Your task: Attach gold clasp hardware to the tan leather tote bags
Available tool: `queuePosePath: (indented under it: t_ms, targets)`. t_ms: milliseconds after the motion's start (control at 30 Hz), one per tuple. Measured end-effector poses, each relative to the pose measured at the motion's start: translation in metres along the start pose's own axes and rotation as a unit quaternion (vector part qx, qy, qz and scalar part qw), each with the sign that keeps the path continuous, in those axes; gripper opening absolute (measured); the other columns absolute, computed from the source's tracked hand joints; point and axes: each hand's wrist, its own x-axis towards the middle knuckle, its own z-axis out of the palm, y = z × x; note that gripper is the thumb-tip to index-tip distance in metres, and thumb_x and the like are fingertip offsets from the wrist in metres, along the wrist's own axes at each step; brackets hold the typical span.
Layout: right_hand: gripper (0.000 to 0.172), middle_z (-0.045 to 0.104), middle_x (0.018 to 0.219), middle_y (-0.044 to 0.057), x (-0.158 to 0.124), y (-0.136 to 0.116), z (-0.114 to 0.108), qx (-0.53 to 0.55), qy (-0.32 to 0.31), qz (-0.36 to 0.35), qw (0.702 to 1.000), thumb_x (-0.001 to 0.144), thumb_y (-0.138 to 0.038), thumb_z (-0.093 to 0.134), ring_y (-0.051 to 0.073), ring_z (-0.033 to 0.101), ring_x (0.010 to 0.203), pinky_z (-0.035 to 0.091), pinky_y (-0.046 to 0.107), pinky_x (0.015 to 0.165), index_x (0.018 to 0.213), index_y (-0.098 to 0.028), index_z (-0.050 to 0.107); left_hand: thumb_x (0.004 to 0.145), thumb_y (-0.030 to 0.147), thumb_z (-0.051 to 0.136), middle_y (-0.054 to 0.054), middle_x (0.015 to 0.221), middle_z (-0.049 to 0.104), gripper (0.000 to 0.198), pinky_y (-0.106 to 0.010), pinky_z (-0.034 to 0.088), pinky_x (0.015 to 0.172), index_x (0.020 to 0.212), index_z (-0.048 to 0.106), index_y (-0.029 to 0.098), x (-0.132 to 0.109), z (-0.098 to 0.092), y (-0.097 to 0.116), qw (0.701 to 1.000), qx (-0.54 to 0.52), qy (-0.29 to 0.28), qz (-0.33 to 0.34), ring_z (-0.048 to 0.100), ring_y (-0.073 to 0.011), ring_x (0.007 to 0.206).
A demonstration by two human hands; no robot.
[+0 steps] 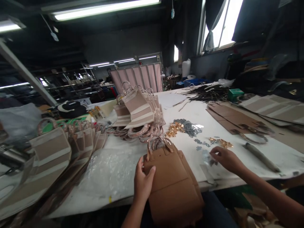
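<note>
My left hand [143,180] grips the left edge of a brown handbag panel [169,177], thumb on its front face. More brown pieces lie behind that panel, and plastic-wrapped handles rise from its top. A small hole shows near its upper edge. To the right, my right hand [224,158] is pinched just above the white table, over a small clear or silvery patch [207,156]. What sits between those fingertips is too small to make out. Beyond it lie small grey metal plates [190,128] and gold-coloured metal pieces [175,129] in heaps, with a smaller gold heap [225,143] nearer.
Striped beige bag pieces [137,109] with wrapped handles are piled behind, and more striped bags [52,152] lean at left beside clear plastic sheeting [106,171]. A grey roller-like bar [261,156], brown panels [234,115] and black strips [209,92] lie at right.
</note>
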Motion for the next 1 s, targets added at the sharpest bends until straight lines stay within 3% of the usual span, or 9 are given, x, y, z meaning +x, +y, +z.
queuePosePath:
  t_ms: [100, 200, 333, 400, 467, 633, 733, 867, 1000]
  targets:
    - [0.038, 0.074, 0.079, 0.005, -0.009, -0.033, 0.000, 0.062, -0.002, -0.011, 0.998, 0.084, -0.061, 0.058, 0.028, 0.066, 0.069, 0.047, 0.040, 0.067, 0.090, -0.027, 0.073, 0.082, 0.047, 0.074, -0.016, 0.133, 0.066, 0.063, -0.049, 0.049, 0.110, 0.137, 0.065, 0.017, 0.011, 0.000, 0.002, 0.998, 0.012, 0.019, 0.051, 0.064, -0.0333, 0.124]
    - [0.039, 0.071, 0.078, 0.003, -0.028, -0.090, 0.012, 0.198, -0.043, -0.016, 0.979, 0.084, -0.063, 0.068, 0.026, 0.065, 0.072, 0.049, 0.037, 0.066, 0.093, -0.025, 0.070, 0.076, 0.044, 0.080, -0.012, 0.116, 0.071, 0.045, -0.046, 0.052, 0.104, 0.115, 0.074, 0.020, 0.019, 0.004, 0.006, 0.998, -0.028, 0.032, 0.045, 0.068, -0.0312, 0.112]
    - [0.046, 0.066, 0.080, -0.001, -0.051, -0.175, 0.054, 0.447, -0.124, -0.038, 0.885, 0.081, -0.058, 0.083, 0.022, 0.065, 0.072, 0.053, 0.034, 0.067, 0.105, -0.023, 0.064, 0.073, 0.044, 0.083, -0.007, 0.097, 0.073, 0.035, -0.040, 0.055, 0.090, 0.098, 0.072, 0.022, 0.021, 0.010, 0.013, 0.996, -0.077, 0.045, 0.024, 0.070, -0.0277, 0.095]
    - [0.049, 0.064, 0.084, -0.001, -0.056, -0.206, 0.079, 0.514, -0.147, -0.054, 0.843, 0.079, -0.057, 0.087, 0.021, 0.065, 0.071, 0.053, 0.034, 0.068, 0.107, -0.023, 0.064, 0.074, 0.044, 0.083, -0.005, 0.094, 0.072, 0.034, -0.038, 0.054, 0.088, 0.096, 0.070, 0.022, 0.017, 0.011, 0.015, 0.995, -0.079, 0.051, 0.025, 0.069, -0.0267, 0.092]
    - [0.047, 0.064, 0.083, -0.001, -0.057, -0.224, 0.101, 0.542, -0.162, -0.056, 0.823, 0.080, -0.057, 0.087, 0.022, 0.065, 0.070, 0.053, 0.035, 0.067, 0.105, -0.024, 0.064, 0.078, 0.044, 0.081, -0.004, 0.094, 0.072, 0.032, -0.037, 0.054, 0.088, 0.097, 0.067, 0.022, 0.012, 0.011, 0.017, 0.994, -0.087, 0.056, 0.028, 0.069, -0.0254, 0.092]
    - [0.032, 0.069, 0.087, 0.004, -0.060, -0.229, 0.122, 0.499, -0.145, -0.082, 0.850, 0.083, -0.052, 0.084, 0.027, 0.067, 0.078, 0.056, 0.040, 0.071, 0.097, -0.027, 0.069, 0.090, 0.050, 0.072, -0.002, 0.089, 0.069, 0.030, -0.032, 0.050, 0.085, 0.088, 0.060, 0.023, 0.001, 0.009, 0.016, 0.991, -0.116, 0.064, 0.033, 0.065, -0.0214, 0.088]
    - [0.033, 0.069, 0.089, 0.005, -0.063, -0.226, 0.121, 0.480, -0.139, -0.089, 0.861, 0.084, -0.057, 0.082, 0.029, 0.069, 0.082, 0.058, 0.043, 0.074, 0.096, -0.028, 0.070, 0.092, 0.055, 0.071, -0.002, 0.093, 0.069, 0.034, -0.031, 0.049, 0.086, 0.098, 0.061, 0.023, -0.001, 0.011, 0.011, 0.981, -0.166, 0.096, 0.022, 0.065, -0.0206, 0.091]
    - [0.050, 0.069, 0.082, 0.005, -0.068, -0.226, 0.124, 0.501, -0.132, -0.058, 0.853, 0.085, -0.065, 0.080, 0.029, 0.071, 0.075, 0.059, 0.044, 0.069, 0.114, -0.025, 0.070, 0.081, 0.061, 0.078, -0.005, 0.099, 0.074, 0.056, -0.033, 0.053, 0.088, 0.118, 0.067, 0.020, 0.000, 0.010, 0.005, 0.939, -0.289, 0.155, -0.103, 0.070, -0.0241, 0.098]
    - [0.048, 0.073, 0.078, 0.006, -0.071, -0.223, 0.126, 0.461, -0.132, -0.064, 0.875, 0.089, -0.065, 0.076, 0.031, 0.072, 0.073, 0.058, 0.045, 0.067, 0.115, -0.025, 0.076, 0.075, 0.061, 0.080, -0.008, 0.084, 0.076, 0.054, -0.037, 0.058, 0.080, 0.102, 0.074, 0.015, -0.006, 0.001, 0.012, 0.869, -0.430, 0.043, -0.241, 0.075, -0.0281, 0.086]
